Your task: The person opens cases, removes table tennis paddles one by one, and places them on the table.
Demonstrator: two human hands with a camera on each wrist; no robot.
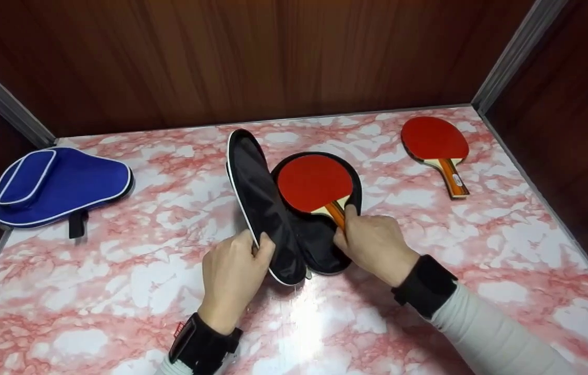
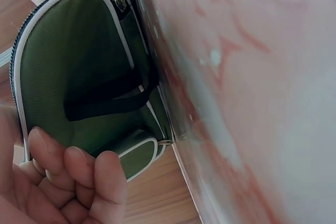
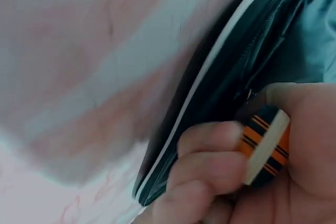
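An unzipped paddle case (image 1: 268,208) with a black lining and white piping lies at the middle of the table. My left hand (image 1: 236,265) pinches the edge of its raised flap, thumb on the lining side. The left wrist view shows the flap's green outside (image 2: 73,56) with a black strap and a small pocket. A red table tennis paddle (image 1: 315,182) lies over the case's other half, red face up. Its striped handle (image 3: 265,145) is gripped by my right hand (image 1: 375,242), whose fingers curl round it.
A second red paddle (image 1: 435,138) lies at the back right, handle toward me. On the far left is a blue paddle case (image 1: 85,177) with a front pocket and black strap. Wooden panels (image 1: 273,62) wall the marbled table (image 1: 158,281) at the back and sides.
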